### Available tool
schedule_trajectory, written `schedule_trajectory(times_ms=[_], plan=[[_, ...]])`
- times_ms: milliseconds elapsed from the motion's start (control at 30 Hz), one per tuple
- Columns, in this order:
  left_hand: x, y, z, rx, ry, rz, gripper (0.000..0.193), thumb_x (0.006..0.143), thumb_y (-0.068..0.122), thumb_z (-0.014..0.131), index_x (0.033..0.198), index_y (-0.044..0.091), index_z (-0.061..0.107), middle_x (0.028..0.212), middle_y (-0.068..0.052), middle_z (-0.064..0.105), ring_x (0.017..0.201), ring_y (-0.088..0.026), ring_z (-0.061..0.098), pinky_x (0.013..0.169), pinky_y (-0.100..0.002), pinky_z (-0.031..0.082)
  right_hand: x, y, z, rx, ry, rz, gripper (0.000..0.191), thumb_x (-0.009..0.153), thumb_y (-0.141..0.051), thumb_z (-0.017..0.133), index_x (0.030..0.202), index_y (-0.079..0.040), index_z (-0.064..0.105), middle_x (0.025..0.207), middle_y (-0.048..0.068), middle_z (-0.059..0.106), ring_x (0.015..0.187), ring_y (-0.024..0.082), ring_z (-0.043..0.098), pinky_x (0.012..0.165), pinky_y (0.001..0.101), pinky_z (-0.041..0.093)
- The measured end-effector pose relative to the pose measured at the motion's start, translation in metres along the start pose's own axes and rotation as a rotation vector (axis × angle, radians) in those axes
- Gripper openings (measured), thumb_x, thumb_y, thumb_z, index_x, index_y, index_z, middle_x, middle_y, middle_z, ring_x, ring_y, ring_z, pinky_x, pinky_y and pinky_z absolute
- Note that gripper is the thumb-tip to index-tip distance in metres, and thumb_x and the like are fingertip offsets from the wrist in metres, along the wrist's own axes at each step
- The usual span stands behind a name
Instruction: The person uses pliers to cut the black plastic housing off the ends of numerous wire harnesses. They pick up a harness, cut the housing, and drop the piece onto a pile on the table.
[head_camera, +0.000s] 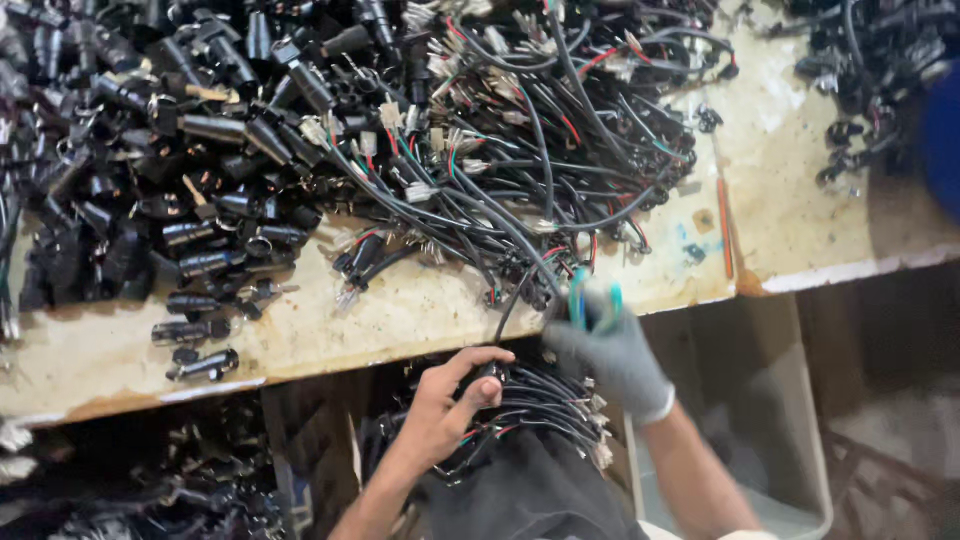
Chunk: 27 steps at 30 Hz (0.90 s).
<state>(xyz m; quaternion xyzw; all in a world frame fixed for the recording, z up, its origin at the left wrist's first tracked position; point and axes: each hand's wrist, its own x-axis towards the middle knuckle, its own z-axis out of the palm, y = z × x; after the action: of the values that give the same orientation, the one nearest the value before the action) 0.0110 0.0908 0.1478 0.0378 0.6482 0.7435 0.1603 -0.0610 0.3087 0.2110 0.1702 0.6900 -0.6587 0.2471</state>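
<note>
My bare left hand (445, 405) pinches a black cable (505, 310) just below the bench edge, above a bundle of black wire harnesses (540, 400) lying on my lap. My right hand (610, 350), in a grey glove, grips a small tool with teal handles (590, 300) at the same cable near the bench's front edge. The cable runs up into a tangled heap of black, red and green wires (530, 130) on the bench.
A worn pale workbench (800, 200) carries a big pile of black plastic connectors and sleeves (170, 150) at the left and more black parts (870, 80) at far right. A clear plastic bin (780, 440) stands under the bench at right. More black parts (150, 480) lie below left.
</note>
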Motion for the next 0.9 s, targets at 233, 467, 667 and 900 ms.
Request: schedule_trajectory(times_ms=[233,467,667,900], plan=[[0.001,-0.011,-0.005,-0.21,-0.06,-0.147,0.035,0.103,0.031,0.059,0.122,0.003,0.064,0.082,0.001,0.063,0.072,-0.008,0.059,0.067,-0.025,0.051,-0.03,0.014,0.029,-0.58,-0.19,-0.955,0.024,0.083,-0.006,0.078,0.104,-0.006,0.066,0.086,0.011,0.067,0.074,0.025,0.07,0.064,0.0334,0.054],[-0.001,-0.012,-0.003,-0.246,-0.066,-0.266,0.029,0.103,0.026,0.059,0.12,0.003,0.065,0.078,0.0,0.059,0.07,-0.008,0.056,0.064,-0.026,0.047,-0.027,0.015,0.029,-0.526,-0.155,-0.783,0.016,0.083,-0.005,0.078,0.097,-0.007,0.07,0.082,0.006,0.069,0.072,0.017,0.07,0.064,0.0294,0.054],[-0.009,0.009,0.009,0.316,0.118,0.084,0.027,0.102,0.018,0.059,0.123,0.003,0.065,0.08,-0.009,0.066,0.07,-0.016,0.064,0.065,-0.03,0.051,-0.022,0.02,0.029,-0.037,-0.192,0.042,0.021,0.078,-0.008,0.081,0.097,-0.003,0.074,0.081,-0.001,0.07,0.071,0.008,0.058,0.061,0.0261,0.048],[-0.008,0.014,0.008,-0.044,0.092,-0.267,0.027,0.1,0.019,0.062,0.119,0.002,0.07,0.074,-0.022,0.057,0.058,-0.026,0.049,0.057,-0.032,0.041,-0.029,0.017,0.035,-0.214,-0.151,-0.294,0.027,0.08,-0.008,0.084,0.104,-0.001,0.074,0.088,0.0,0.07,0.079,0.006,0.062,0.071,0.0243,0.055]])
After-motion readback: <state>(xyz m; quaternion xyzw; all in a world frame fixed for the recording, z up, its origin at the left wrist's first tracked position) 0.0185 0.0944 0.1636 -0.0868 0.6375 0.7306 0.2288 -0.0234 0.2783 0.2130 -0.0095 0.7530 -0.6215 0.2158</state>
